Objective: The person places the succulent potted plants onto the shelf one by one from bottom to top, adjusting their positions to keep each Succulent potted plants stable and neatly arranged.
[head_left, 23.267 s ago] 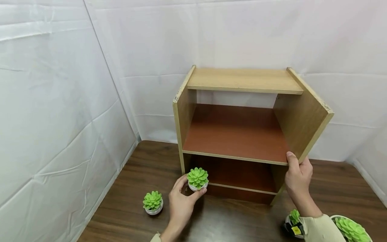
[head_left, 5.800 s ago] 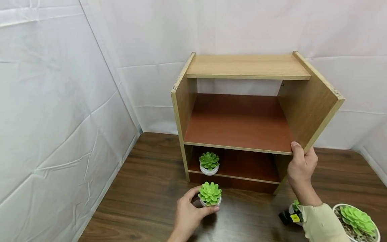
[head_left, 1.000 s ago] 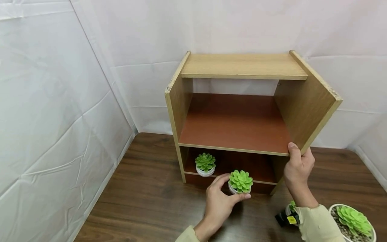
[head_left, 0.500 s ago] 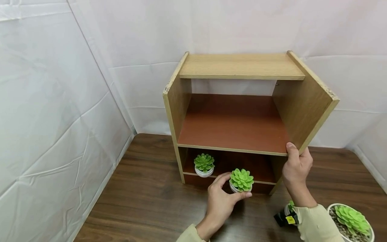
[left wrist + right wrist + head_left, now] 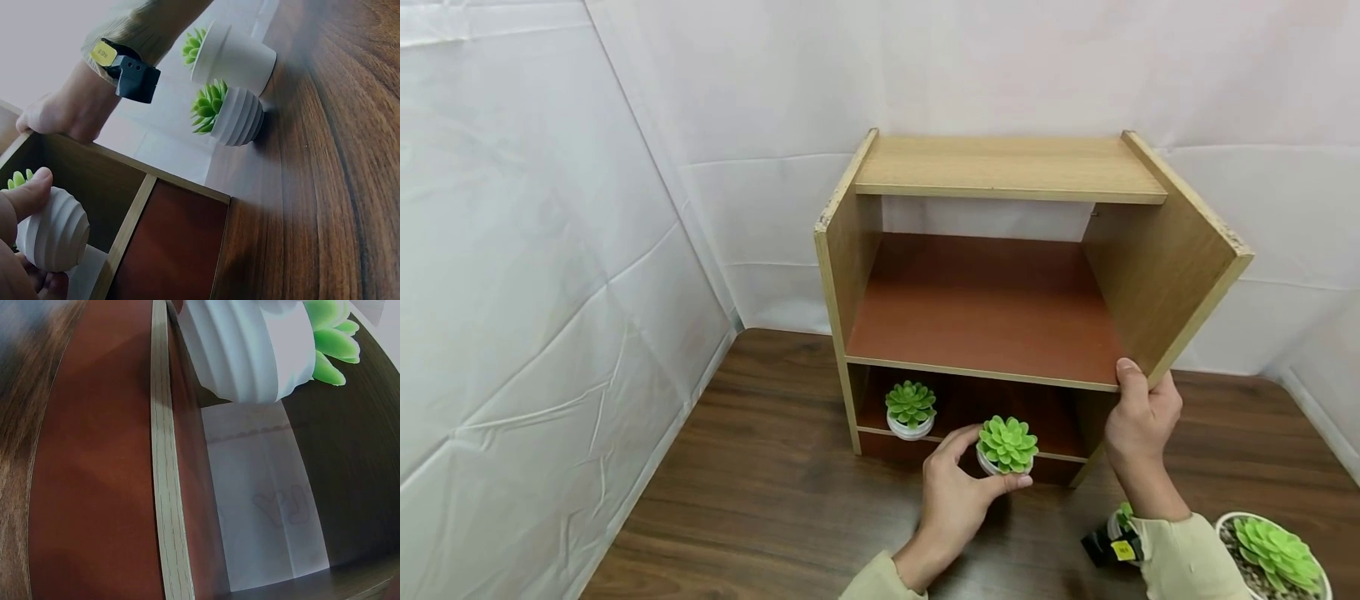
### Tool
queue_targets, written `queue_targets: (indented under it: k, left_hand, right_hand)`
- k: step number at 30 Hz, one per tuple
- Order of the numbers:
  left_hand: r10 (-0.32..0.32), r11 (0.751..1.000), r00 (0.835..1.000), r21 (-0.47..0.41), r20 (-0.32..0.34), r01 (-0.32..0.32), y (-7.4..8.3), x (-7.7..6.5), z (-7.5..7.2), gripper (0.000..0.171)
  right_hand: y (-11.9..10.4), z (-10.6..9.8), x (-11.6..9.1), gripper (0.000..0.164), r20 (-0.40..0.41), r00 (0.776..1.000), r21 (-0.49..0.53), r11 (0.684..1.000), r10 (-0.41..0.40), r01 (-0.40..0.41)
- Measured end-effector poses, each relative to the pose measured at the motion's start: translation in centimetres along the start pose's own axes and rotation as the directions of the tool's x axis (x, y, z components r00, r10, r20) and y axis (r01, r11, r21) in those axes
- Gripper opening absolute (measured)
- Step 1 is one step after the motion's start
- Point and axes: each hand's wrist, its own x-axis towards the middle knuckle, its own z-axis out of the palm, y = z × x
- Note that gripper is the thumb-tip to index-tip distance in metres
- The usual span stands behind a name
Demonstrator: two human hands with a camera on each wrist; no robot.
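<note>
My left hand holds a small potted succulent between thumb and fingers, in front of the lower shelf's front edge. Its ribbed white pot shows upright in that grip in the left wrist view. My right hand grips the right side panel of the wooden shelf unit, thumb on the middle board. At the lower shelf's left end sits another small potted succulent. In the right wrist view a ribbed white pot overlaps the lower compartment.
By the right sleeve stands a small potted succulent, partly hidden by a black wrist device in the head view. Right of it is a larger potted succulent. White cloth encloses the dark wood table.
Since the oldest frame, one succulent has come onto the lower shelf and the one from the table's left is in my left hand. Lately it has moved slightly right. The right hand keeps its grip.
</note>
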Motion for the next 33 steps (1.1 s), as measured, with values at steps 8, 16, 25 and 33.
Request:
queue_targets:
  k: [8, 16, 25, 33]
  left_hand:
    - [-0.002, 1.000, 1.000, 0.005, -0.006, 0.002, 0.0, 0.2, 0.1, 0.065]
    - [-0.017, 1.000, 1.000, -0.003, -0.017, 0.017, 0.1, 0.3, 0.4, 0.064]
    - [-0.014, 1.000, 1.000, -0.003, -0.008, 0.014, 0.1, 0.6, 0.9, 0.064]
    - [-0.016, 1.000, 1.000, 0.002, -0.014, 0.016, 0.2, 1.0, 1.4, 0.065]
  right_hand:
    - [0.0, -0.1, 0.0, 0.020, 0.004, 1.000, 0.023, 1.000, -0.004, 0.003]
    - [-0.1, -0.1, 0.0, 0.018, 0.000, 1.000, 0.025, 1.000, -0.005, 0.005]
    - [0.0, 0.0, 0.0, 0.017, -0.011, 1.000, 0.029, 1.000, -0.005, 0.005]
    - [-0.1, 0.0, 0.0, 0.019, -0.005, 1.000, 0.024, 1.000, -0.009, 0.010]
